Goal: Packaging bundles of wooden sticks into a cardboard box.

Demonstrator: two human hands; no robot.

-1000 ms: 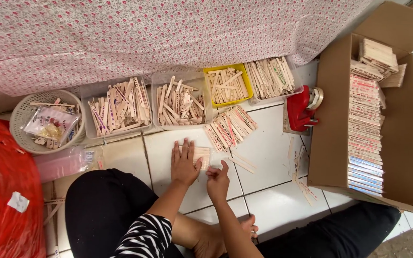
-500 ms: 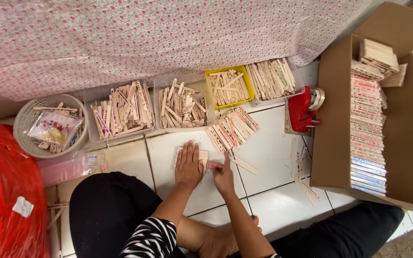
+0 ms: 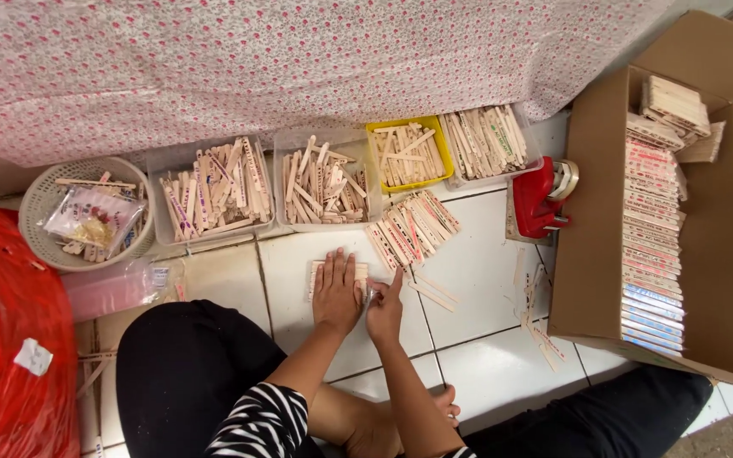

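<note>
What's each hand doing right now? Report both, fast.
Left hand: open, pressed flat on the row of wooden sticks.
Right hand: fingers curled at the row's edge; grip cannot be told.

Bare tile is lying open to your right; the loose stick pile point(image 3: 413, 227) and red tape dispenser point(image 3: 539, 202) are crowding it.

Your right hand point(image 3: 383, 307) now sits closed against the right end of the row of wooden sticks point(image 3: 337, 273), touching your left hand point(image 3: 336, 293); 1 second ago it hovered apart, below the row. Your left hand now lies further over the row, covering more of it.
</note>
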